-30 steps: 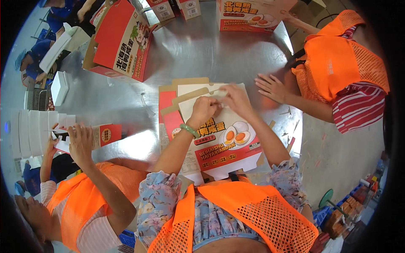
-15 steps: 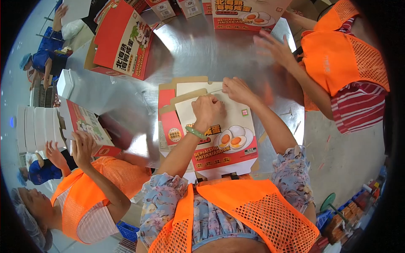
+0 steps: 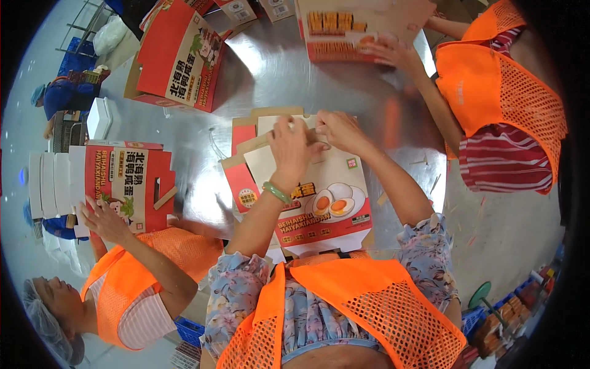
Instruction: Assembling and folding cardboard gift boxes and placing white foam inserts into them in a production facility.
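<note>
- Right, both hands are up at the far end of the flat carton (image 3: 319,197), a red-and-white printed box blank lying on the shiny metal table (image 3: 270,67) straight in front of the wearer.
- Left hand (image 3: 290,144), green bangle on the wrist, has its fingers curled down over the cream flap at the carton's far edge; they look closed on that flap, though the fingertips are tucked out of sight.
- Right hand (image 3: 339,130) sits just beside it, touching or nearly touching, fingers bent and pressing on the same far edge; whether it pinches the card or merely pushes on it I cannot tell.
- Key relation: the carton runs lengthwise away from the body, near end by the orange mesh vest (image 3: 369,307), far end under the fingers, so the flap lies right at both sets of fingertips, neither hand clearly nearer.
- More flat blanks (image 3: 243,178) peek out beneath on the left, brown and red edges fanned.
- Hidden bits: the carton's near end is cut off by the vest, and the fold line under the hands is covered.
- Around the table, a co-worker's hand (image 3: 101,218) at lower left steadies an upright red box (image 3: 126,184), another red box (image 3: 181,55) stands at the far left, and a second co-worker's hand (image 3: 393,52) rests on a carton (image 3: 362,27) at the far side.
</note>
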`<action>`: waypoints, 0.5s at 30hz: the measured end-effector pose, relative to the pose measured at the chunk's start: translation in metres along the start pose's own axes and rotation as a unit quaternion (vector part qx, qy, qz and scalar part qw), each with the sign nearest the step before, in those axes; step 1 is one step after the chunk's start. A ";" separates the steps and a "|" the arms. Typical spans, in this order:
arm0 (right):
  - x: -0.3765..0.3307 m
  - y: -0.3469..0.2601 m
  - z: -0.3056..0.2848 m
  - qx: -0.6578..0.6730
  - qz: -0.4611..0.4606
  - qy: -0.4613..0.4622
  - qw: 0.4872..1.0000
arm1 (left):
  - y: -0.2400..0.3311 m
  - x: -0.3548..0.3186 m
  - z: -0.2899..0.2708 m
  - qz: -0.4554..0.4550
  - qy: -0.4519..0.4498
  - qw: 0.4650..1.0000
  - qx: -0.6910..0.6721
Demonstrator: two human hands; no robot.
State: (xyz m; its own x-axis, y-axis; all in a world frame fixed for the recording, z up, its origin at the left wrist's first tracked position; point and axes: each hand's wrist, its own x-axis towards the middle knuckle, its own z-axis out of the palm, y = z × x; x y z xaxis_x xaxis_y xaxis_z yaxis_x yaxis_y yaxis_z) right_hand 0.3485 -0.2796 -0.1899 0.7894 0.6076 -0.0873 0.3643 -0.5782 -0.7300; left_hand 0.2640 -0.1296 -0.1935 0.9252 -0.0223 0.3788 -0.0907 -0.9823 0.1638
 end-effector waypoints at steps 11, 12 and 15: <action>-0.039 0.022 0.022 -0.229 -0.197 0.191 0.934 | -0.046 -0.071 -0.065 -0.112 0.071 0.986 -0.101; -0.065 0.024 0.026 -0.169 -0.209 0.112 0.957 | -0.051 -0.115 -0.080 -0.233 0.060 0.965 -0.104; -0.163 -0.002 0.053 -0.098 -0.242 -0.066 0.963 | -0.068 -0.279 -0.106 -0.495 -0.123 0.856 -0.081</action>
State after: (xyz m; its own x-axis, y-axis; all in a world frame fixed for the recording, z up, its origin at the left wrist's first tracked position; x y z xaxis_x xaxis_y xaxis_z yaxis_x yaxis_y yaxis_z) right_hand 0.1927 -0.3485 -0.2098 0.4385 0.8884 0.1359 0.7704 -0.2937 -0.5659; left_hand -0.0272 -0.0369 -0.2136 0.6262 0.7486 -0.2179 0.7513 -0.5047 0.4252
